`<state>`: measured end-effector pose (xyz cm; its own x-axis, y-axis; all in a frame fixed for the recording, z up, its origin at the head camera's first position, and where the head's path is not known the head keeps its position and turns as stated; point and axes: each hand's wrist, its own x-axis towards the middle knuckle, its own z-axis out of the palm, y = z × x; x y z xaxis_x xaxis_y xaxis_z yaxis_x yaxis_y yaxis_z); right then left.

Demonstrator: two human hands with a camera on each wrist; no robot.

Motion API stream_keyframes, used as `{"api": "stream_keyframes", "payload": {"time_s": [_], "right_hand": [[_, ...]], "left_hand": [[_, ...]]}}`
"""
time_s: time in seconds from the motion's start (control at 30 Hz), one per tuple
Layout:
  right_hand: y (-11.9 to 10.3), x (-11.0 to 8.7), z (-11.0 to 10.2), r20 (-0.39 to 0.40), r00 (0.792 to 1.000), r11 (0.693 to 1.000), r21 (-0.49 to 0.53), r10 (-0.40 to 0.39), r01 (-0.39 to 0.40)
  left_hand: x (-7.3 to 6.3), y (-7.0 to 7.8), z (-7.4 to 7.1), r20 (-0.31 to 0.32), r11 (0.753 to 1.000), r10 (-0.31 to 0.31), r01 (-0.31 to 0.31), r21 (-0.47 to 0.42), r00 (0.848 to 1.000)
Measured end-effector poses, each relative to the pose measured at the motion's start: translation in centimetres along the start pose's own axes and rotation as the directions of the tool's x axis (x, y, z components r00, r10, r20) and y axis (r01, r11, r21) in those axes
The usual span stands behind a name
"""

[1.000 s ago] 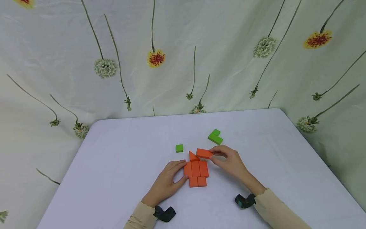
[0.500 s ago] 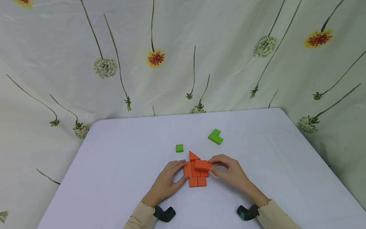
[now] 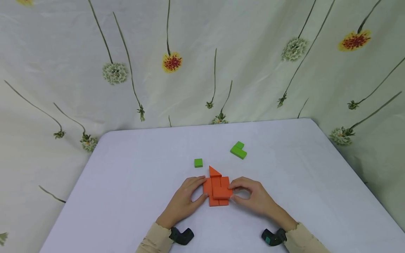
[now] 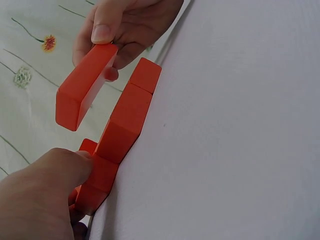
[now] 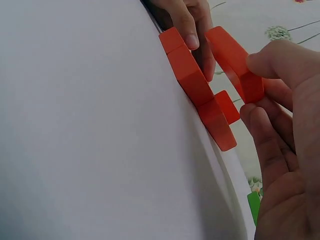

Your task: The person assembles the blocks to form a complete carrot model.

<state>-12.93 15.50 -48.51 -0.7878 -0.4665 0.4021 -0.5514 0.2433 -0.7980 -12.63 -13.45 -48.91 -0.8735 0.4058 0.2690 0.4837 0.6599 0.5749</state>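
Observation:
Several orange blocks [image 3: 215, 181] lie fitted together flat on the white-covered table, with an orange triangular block [image 3: 213, 172] at their far end. My right hand [image 3: 254, 196] pinches one end of an orange rectangular block [image 3: 222, 193] between thumb and fingers. That block hangs above the assembled ones and hides part of them in the head view; both wrist views show a gap beneath it. On the left side, my left hand [image 3: 185, 198] holds the leftmost orange block [image 4: 98, 178] between thumb and fingers.
A small green block [image 3: 198, 163] lies just beyond the orange ones. Farther right, two green blocks [image 3: 238, 151] form an L. The table's far edge [image 3: 190, 127] meets a hanging floral cloth [image 3: 253, 52]. A black device [image 3: 274, 237] sits at my right wrist.
My right hand has brought the orange rectangular block nearer to me, from beside the triangular block to over the near part of the arrangement. My left hand has stayed in place.

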Motion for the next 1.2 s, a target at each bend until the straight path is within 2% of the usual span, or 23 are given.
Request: {"api": "stream_keyframes", "payload": {"time_s": [0.23, 0.37, 0.47, 0.6, 0.8, 0.97, 1.2], "right_hand": [[0.05, -0.32, 0.45, 0.059, 0.996, 0.998, 0.010, -0.065, 0.065], [0.22, -0.43, 0.74, 0.091, 0.986, 0.991, 0.005, -0.137, 0.137], [0.11, -0.48, 0.79, 0.122, 0.979, 0.986, 0.021, -0.164, 0.163], [-0.15, -0.50, 0.76, 0.177, 0.970, 0.986, 0.045, -0.169, 0.163], [-0.32, -0.45, 0.73, 0.216, 0.956, 0.980, 0.015, -0.198, 0.200], [-0.42, -0.45, 0.67, 0.227, 0.953, 0.977, -0.024, -0.202, 0.213], [-0.49, -0.65, 0.65, 0.246, 0.955, 0.976, -0.104, -0.163, 0.193]], "left_hand": [[0.01, 0.03, -0.06, 0.003, 1.000, 0.000, 0.000, -0.003, 1.000], [0.05, -0.04, -0.01, 0.006, 1.000, 0.000, 0.000, 0.002, 1.000], [0.06, -0.14, 0.05, 0.011, 1.000, -0.006, 0.006, 0.003, 1.000], [0.05, -0.20, 0.11, 0.015, 1.000, -0.013, 0.013, 0.000, 1.000], [0.05, -0.15, 0.15, -0.003, 1.000, 0.006, -0.006, 0.006, 1.000], [0.00, -0.24, 0.20, -0.016, 1.000, 0.020, -0.020, 0.007, 1.000], [-0.02, -0.36, 0.23, -0.008, 1.000, 0.019, -0.019, 0.005, 1.000]]}}
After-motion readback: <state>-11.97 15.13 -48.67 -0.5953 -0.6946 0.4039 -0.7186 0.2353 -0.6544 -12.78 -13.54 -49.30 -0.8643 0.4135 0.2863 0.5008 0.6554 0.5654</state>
